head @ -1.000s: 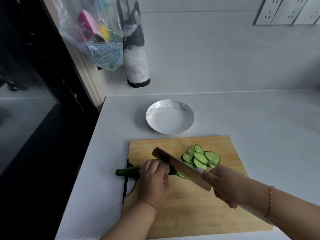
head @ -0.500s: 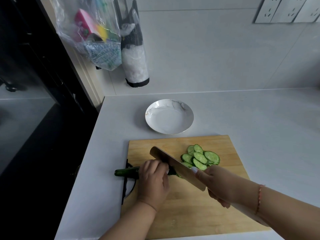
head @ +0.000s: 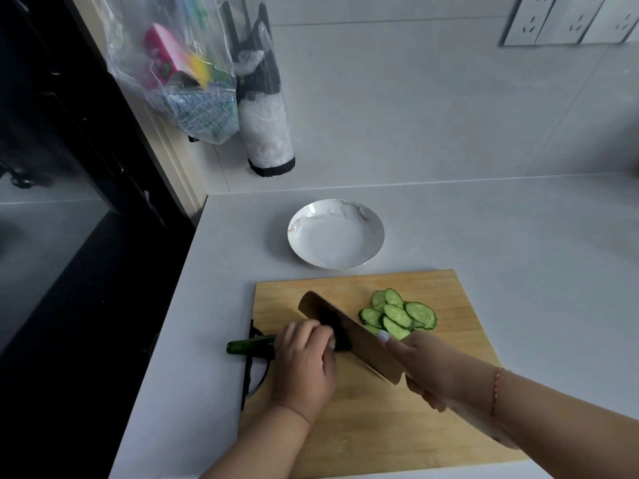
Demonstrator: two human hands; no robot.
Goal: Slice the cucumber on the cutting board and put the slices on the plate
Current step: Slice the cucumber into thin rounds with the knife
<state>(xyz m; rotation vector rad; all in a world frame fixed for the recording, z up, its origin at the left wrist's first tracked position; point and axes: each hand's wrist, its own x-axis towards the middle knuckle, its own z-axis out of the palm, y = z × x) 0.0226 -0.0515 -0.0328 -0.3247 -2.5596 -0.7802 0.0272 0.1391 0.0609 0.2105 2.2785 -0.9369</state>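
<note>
- I see the pale bench point(head: 518, 243) running wide and bare to the right of the work and behind it up to the wall; on the left it ends at a straight edge with a dark drop beyond.
- The wooden cutting board point(head: 363, 423) lies near the bench's front left corner, its left edge close to that drop. Its near half is bare wood.
- The white plate point(head: 304, 216) sits just behind the board's far edge, apart from it, with nothing on it.
- My right hand point(head: 425, 368) comes in from the lower right, fingers wrapped tight around the handle of the knife point(head: 345, 326), forefinger laid along the blade. The blade slants from the hand up toward the board's far left.
- My left hand point(head: 304, 361) presses down on the cucumber point(head: 250, 346), fingers curled together over it, knuckles right against the blade's flat side.
- The cucumber's uncut end sticks out left past the board's edge, over a dark handle there; the cut end is hidden under fingers and blade.
- The slices point(head: 397, 314) lie overlapped on the board just right of the blade, beyond my right hand.
</note>
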